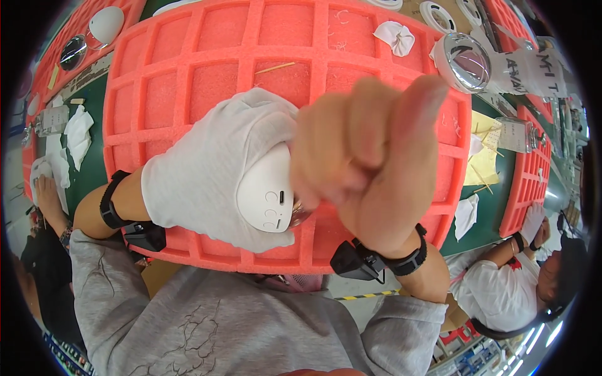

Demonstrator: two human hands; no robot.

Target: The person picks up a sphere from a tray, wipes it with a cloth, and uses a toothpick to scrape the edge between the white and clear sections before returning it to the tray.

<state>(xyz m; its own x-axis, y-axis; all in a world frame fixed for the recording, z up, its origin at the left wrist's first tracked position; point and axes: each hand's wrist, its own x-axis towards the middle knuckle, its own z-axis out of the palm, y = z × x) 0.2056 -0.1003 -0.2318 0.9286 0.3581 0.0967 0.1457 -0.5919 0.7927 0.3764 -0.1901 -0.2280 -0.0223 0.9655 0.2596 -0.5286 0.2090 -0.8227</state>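
Blurred right grip point(370, 156), curled inward; whether it pinches anything cannot be told.
Left grip point(213, 169), wrapped in white cloth point(197, 141), clasps a rounded white device point(262, 185) at frame centre.

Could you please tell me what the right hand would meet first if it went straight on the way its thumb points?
Probably the shiny round piece ahead and to the right, though the right hand looks raised and could pass above it.
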